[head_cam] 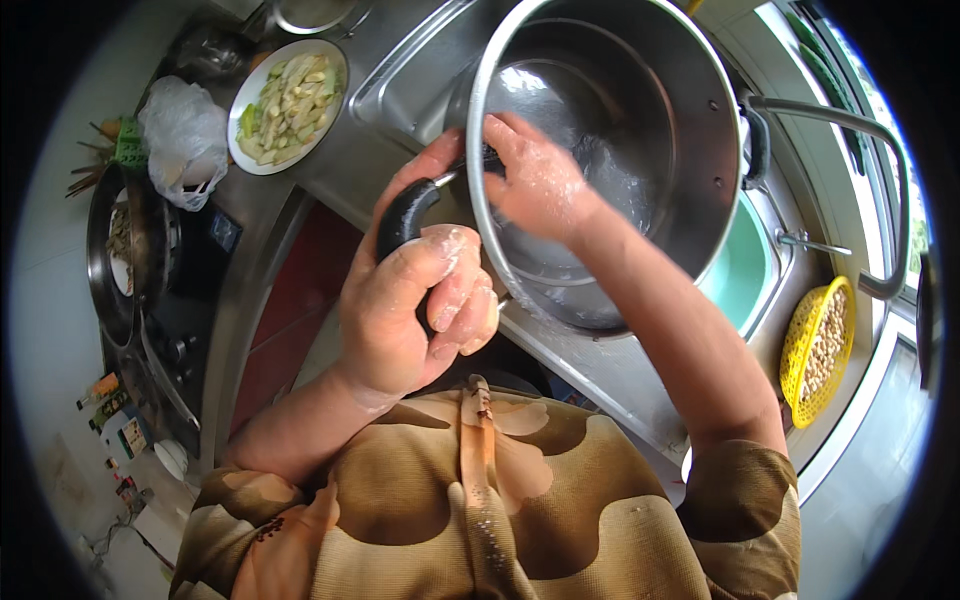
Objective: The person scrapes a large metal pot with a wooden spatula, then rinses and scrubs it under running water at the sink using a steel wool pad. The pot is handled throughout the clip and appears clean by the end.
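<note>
A large metal pot (697,127) is tilted over the sink, its mouth facing me. Shallow water (611,176) shines in its bottom. My left hand (420,300) is closed around the black side handle (405,217) of the pot, and whitish suds or residue cling to its fingers. Inside the pot, my right hand (540,176) presses near the left inner wall, wet and slightly blurred. Something dark shows under its fingertips, but whether it holds anything is unclear. A second black handle (756,146) sticks out on the pot's far right side.
Around the pot lies a stainless steel sink (405,67) with a faucet (892,165) and a green basin (742,262) on the right. A yellow basket (799,352) holds peanuts. To the left are a plate of sliced vegetables (289,109), a plastic bag (184,139) and a wok (112,262).
</note>
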`<state>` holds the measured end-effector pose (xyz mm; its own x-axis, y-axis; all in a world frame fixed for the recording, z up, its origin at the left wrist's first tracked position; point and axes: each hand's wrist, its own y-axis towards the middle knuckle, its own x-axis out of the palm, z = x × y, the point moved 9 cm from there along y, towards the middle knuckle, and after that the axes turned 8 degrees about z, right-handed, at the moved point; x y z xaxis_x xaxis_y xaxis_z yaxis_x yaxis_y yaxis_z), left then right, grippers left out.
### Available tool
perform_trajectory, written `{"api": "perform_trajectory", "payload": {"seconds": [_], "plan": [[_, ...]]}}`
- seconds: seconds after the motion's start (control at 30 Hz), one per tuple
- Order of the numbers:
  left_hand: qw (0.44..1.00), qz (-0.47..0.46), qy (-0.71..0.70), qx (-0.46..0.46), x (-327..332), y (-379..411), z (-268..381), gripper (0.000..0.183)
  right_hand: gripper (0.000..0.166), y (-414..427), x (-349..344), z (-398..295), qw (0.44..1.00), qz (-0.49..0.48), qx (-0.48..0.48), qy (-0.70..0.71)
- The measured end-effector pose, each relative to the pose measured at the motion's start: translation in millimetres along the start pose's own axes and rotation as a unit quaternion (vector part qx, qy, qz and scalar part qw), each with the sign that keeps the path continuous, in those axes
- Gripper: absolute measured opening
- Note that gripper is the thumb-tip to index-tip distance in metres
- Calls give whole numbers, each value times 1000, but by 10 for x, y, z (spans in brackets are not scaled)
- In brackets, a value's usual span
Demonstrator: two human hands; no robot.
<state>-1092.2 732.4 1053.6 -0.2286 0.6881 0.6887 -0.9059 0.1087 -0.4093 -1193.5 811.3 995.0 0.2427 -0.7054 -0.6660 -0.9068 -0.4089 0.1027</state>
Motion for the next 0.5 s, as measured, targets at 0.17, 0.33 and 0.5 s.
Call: {"api": "perform_trajectory", "payload": {"seconds": [0.17,0.33,0.5], "plan": [[999,-25,-8,22,-76,28,100,55,40,19,-256,616,954,-28,-48,-295],[998,-4,-66,20,-150,73,95,51,36,-462,-635,874,931,-128,44,-339],[997,16,-64,27,-138,100,107,49,33,-745,-803,163,964,-151,209,68]]}}
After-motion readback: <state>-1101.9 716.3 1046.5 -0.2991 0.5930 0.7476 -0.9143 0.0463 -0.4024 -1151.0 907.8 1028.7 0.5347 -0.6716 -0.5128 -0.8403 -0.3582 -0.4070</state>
